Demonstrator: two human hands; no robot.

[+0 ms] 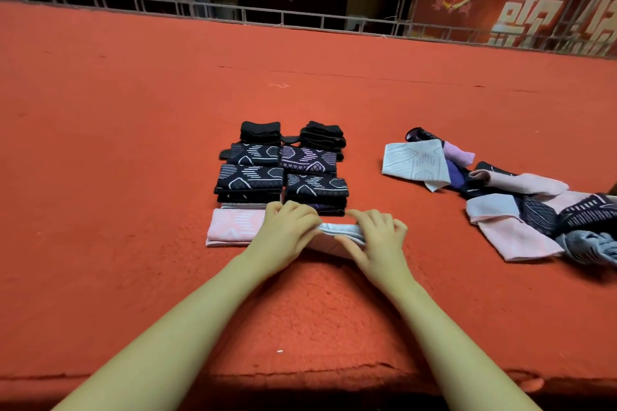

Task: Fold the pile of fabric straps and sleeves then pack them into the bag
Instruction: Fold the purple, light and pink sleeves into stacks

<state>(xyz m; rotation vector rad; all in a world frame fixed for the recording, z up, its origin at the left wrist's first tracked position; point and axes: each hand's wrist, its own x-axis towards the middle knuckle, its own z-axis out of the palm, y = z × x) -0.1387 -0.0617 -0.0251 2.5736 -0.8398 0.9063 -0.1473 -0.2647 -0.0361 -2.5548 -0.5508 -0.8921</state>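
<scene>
Folded sleeves stand in two neat rows on the red carpet: plain black stacks (260, 132) at the back, dark patterned stacks (248, 180) in the middle, a folded pink sleeve (233, 230) at the front left. Beside the pink one lies a white sleeve (337, 231), folded over. My left hand (288, 230) and my right hand (374, 233) both pinch its folded edge with curled fingers. An unfolded pile (521, 207) of white, pink, purple and dark patterned sleeves lies to the right. No bag is in view.
The red carpeted platform (133, 143) stretches far to the left and back; its front edge runs just below my forearms. A metal truss railing (267, 15) lines the far edge, with a red banner (500, 0) at the back right.
</scene>
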